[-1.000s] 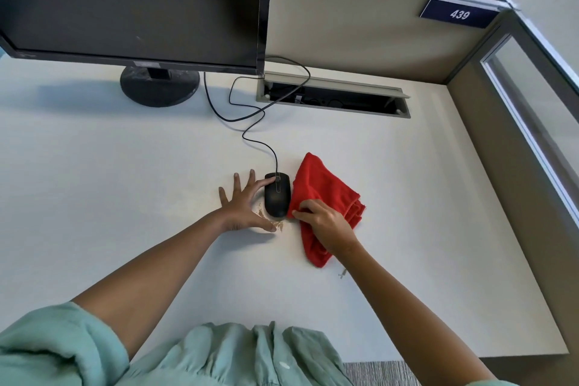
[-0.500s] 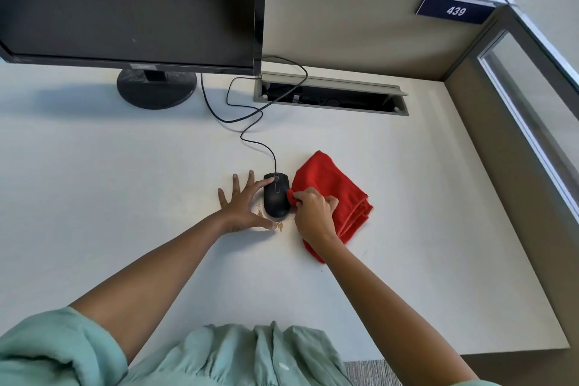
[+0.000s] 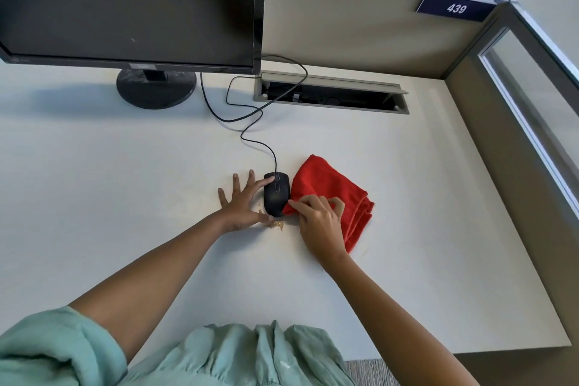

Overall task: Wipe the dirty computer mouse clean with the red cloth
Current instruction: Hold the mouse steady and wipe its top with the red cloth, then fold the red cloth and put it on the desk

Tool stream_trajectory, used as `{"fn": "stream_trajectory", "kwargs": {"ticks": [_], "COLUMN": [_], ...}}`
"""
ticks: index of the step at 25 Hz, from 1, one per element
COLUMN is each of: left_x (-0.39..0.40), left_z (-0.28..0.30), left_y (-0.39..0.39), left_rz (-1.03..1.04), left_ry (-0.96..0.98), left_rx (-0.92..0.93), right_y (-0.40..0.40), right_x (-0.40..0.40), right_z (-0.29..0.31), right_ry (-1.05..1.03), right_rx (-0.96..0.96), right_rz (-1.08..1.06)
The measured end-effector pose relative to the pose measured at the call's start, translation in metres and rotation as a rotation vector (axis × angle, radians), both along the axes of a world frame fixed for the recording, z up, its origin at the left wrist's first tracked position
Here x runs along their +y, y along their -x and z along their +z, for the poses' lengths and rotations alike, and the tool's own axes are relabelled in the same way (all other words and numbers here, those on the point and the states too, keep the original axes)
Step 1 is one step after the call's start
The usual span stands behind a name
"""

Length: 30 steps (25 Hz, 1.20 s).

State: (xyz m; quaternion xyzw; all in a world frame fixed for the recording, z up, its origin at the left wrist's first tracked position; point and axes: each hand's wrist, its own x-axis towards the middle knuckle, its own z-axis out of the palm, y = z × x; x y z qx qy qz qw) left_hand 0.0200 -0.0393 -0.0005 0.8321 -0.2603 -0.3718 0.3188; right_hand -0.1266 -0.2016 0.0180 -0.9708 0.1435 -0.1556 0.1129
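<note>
A black wired computer mouse lies on the white desk. Brown crumbs are scattered at its near end. My left hand rests flat against the mouse's left side, with the index finger on its top and the thumb at its near end. A folded red cloth lies to the right of the mouse and touches it. My right hand pinches the cloth's near-left corner right against the mouse's lower right side.
A black monitor on a round stand stands at the back left. The mouse cable runs to an open cable tray at the back. Cubicle walls close off the back and the right side.
My right hand shifted left and gathered the cloth's corner up against the mouse. The cloth bunched up and moved slightly away from me. My left hand stayed on the mouse.
</note>
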Motion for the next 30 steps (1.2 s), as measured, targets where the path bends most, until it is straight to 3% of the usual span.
{"fn": "stream_trajectory", "kwargs": {"ticks": [3,7,13,19,21,25,30], "left_x": [-0.001,0.0,0.0,0.003,-0.003,-0.044,-0.112], "left_z": [0.001,0.002,-0.002,0.005,0.015,0.042,0.079], "left_y": [0.001,0.0,-0.001,0.001,0.003,0.019,0.064], "left_rz": [0.002,0.0,0.01,0.036,0.137,0.319,0.316], "left_ry": [0.0,-0.001,0.019,0.048,0.076,0.283,0.57], "left_rx": [0.002,0.013,0.0,0.075,0.098,-0.124,0.473], "right_y": [0.017,0.009,0.006,0.01,0.005,0.0,-0.005], "right_x": [-0.008,-0.017,-0.01,-0.038,-0.045,-0.052,-0.034], "right_z": [-0.01,-0.001,0.001,0.025,0.034,0.049,0.063], "right_ry": [0.135,0.07,0.111,-0.457,-0.636,-0.836,-0.95], "right_rx": [0.045,-0.062,0.033,-0.168,-0.196,-0.275,-0.359], "right_rz": [0.107,-0.062,0.154,-0.18,-0.3,-0.41,-0.338]}}
